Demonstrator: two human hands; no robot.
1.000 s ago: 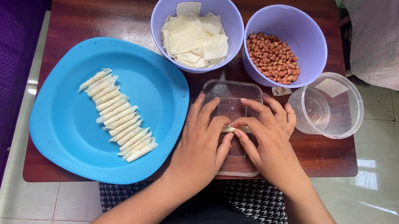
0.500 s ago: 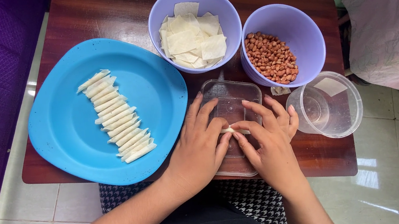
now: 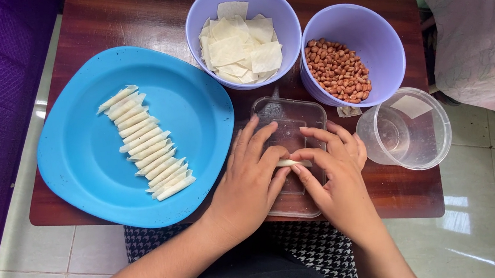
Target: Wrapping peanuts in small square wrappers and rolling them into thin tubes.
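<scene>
Both hands' fingers (image 3: pixel 280 157) apparently pinching roll (image 3: pixel 294 163)

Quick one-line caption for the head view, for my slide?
Both hands, left hand and right hand, pinch a small pale roll over a clear rectangular lid, beside a blue plate of finished rolls.

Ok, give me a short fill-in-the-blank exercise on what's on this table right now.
1. The finished rolls lie in a row on the ____ plate.
2. The purple bowl beside the clear round tub holds ____.
3. Left hand and right hand pinch one small roll over a clear ____ lid.

Missing words: blue; peanuts; rectangular
</scene>
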